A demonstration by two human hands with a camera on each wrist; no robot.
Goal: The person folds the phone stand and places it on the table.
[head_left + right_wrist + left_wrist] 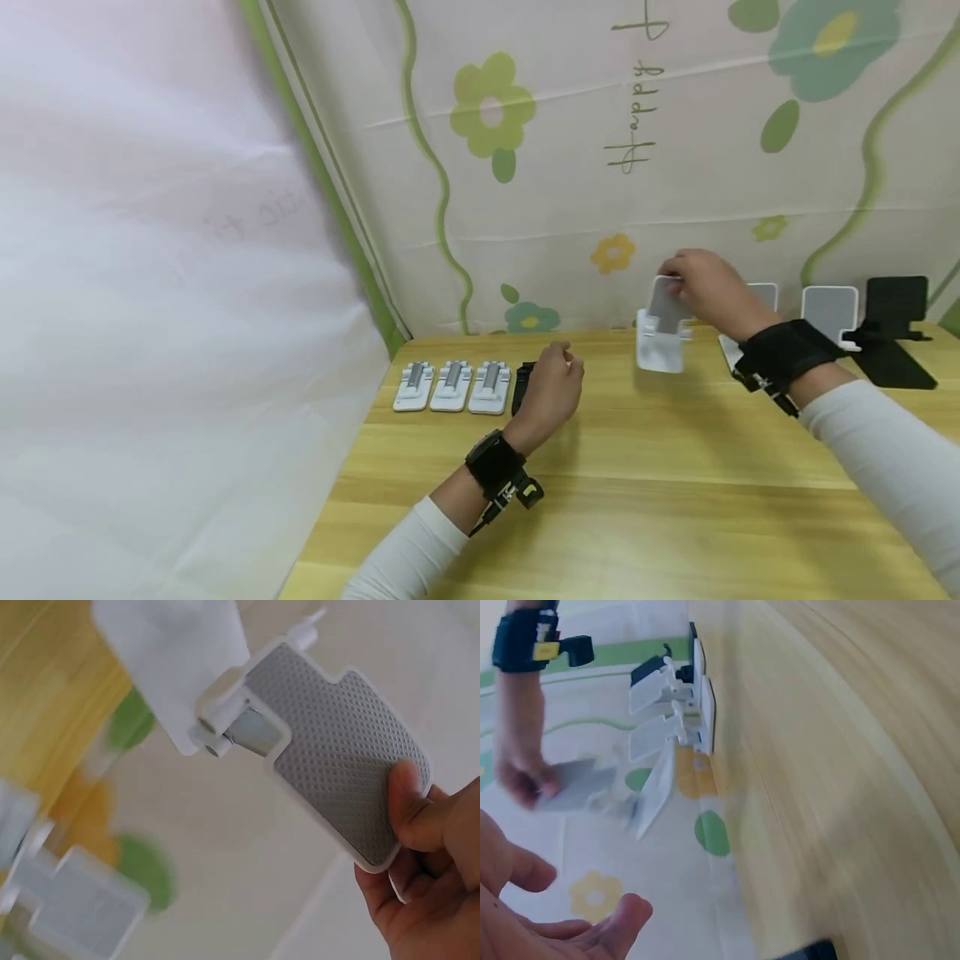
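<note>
My right hand [705, 287] pinches the top edge of an unfolded white phone stand [660, 354], its thumb on the grey textured pad. In the right wrist view the stand's plate [330, 750] is tilted, with the hinge and white base beyond it. The stand hangs over the back of the table, its base lowest. My left hand [551, 387] is over the table beside a folded black phone stand [521, 387], which it partly covers. Loosely bent, its fingers [622, 922] stand apart from the thumb with nothing between them.
Several folded white phone stands [451, 387] lie in a row at the left of the wooden table [600, 500]. At the right, unfolded white stands [829, 308] and a black one [896, 308] stand along the back. A flowered curtain [555, 208] hangs behind.
</note>
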